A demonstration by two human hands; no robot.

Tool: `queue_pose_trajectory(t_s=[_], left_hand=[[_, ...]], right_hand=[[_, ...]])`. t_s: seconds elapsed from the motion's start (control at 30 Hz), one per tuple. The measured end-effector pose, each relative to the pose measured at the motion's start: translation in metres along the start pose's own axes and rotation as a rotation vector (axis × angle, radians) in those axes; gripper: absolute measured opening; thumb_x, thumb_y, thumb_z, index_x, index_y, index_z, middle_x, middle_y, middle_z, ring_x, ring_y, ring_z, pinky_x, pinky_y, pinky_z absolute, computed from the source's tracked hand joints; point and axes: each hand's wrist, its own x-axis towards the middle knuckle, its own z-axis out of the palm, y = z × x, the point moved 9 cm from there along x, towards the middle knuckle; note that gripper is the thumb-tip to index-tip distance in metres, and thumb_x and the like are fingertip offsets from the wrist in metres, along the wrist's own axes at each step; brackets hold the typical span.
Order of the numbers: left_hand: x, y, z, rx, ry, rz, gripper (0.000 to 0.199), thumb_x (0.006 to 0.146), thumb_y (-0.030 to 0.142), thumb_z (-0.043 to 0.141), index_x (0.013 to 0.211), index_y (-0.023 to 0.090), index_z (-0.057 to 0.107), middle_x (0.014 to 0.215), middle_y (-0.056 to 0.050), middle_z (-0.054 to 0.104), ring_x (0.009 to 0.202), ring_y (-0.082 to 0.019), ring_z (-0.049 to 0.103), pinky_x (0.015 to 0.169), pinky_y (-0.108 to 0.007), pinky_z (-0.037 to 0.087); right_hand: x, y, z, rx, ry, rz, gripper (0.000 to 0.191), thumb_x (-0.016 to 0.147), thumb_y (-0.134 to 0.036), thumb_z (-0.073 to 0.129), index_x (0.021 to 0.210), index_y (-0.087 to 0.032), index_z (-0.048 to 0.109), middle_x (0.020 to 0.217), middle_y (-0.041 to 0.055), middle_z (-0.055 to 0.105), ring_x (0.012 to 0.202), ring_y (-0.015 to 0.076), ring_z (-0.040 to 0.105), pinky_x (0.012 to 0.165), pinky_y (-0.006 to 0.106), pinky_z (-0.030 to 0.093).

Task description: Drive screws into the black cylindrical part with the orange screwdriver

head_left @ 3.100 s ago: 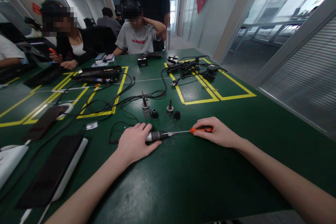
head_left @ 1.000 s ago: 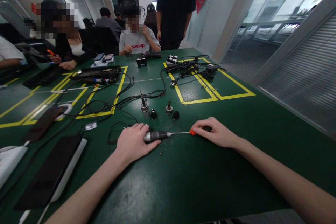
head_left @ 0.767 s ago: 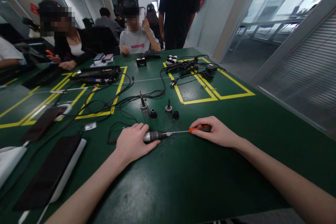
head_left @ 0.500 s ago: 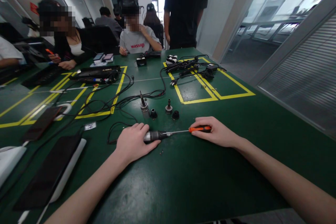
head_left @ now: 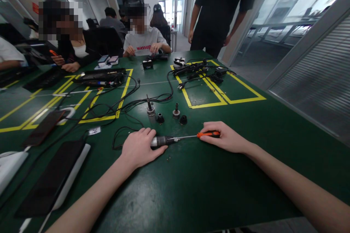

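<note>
My left hand (head_left: 139,147) is wrapped round a grey and black cylindrical tool (head_left: 163,141) lying on the green table (head_left: 213,189). In my right hand (head_left: 222,136) is a screwdriver (head_left: 209,134) with an orange and black handle, its shaft pointing left. The shaft's tip meets the right end of the cylindrical tool; the exact contact is too small to tell. Behind the tool stand a metal part with a thin spindle (head_left: 150,109), a smaller metal part (head_left: 176,111) and two black caps (head_left: 160,118), (head_left: 183,119). Tiny pieces (head_left: 168,158) lie in front of the tool.
Black cables (head_left: 161,98) run across the table behind the parts. A black phone (head_left: 51,178) on a white block is at the left, with another phone (head_left: 43,127) beyond. Yellow tape (head_left: 207,105) marks the surface. Several people sit or stand beyond the table.
The standing person in black has moved to the right. The seated person in the light shirt has lowered a hand from the face. My hands and the held tools look almost unmoved.
</note>
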Motion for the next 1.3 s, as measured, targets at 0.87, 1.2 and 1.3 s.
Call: queue_pose_trajectory(t_s=[0.87, 1.2, 1.3], left_hand=[[-0.0005, 0.0010, -0.0002, 0.005, 0.002, -0.001, 0.045, 0.093, 0.065, 0.058, 0.090, 0.021, 0.063, 0.093, -0.009, 0.073, 0.091, -0.030, 0.071, 0.076, -0.040, 0.055], [0.0004, -0.0008, 0.0010, 0.016, -0.004, -0.005, 0.045, 0.093, 0.064, 0.059, 0.090, 0.020, 0.065, 0.094, -0.009, 0.073, 0.092, -0.031, 0.072, 0.075, -0.040, 0.055], [0.0003, -0.0003, 0.0013, 0.013, 0.006, 0.002, 0.044, 0.093, 0.064, 0.059, 0.090, 0.020, 0.065, 0.093, -0.009, 0.073, 0.091, -0.031, 0.072, 0.074, -0.040, 0.055]], right_hand=[[-0.0006, 0.0001, 0.0013, -0.009, -0.006, -0.015, 0.046, 0.103, -0.055, 0.052, 0.088, -0.019, 0.078, 0.074, 0.0025, 0.066, 0.062, 0.0153, 0.056, 0.060, 0.029, 0.043], [-0.0026, 0.0050, 0.0036, 0.149, -0.007, 0.029, 0.030, 0.095, -0.047, 0.067, 0.100, -0.018, 0.076, 0.089, 0.0064, 0.076, 0.077, 0.0203, 0.070, 0.072, 0.032, 0.056], [-0.0020, 0.0025, -0.0006, 0.122, 0.035, 0.007, 0.027, 0.093, -0.045, 0.070, 0.100, -0.019, 0.075, 0.092, 0.0062, 0.075, 0.078, 0.0199, 0.069, 0.074, 0.032, 0.056]])
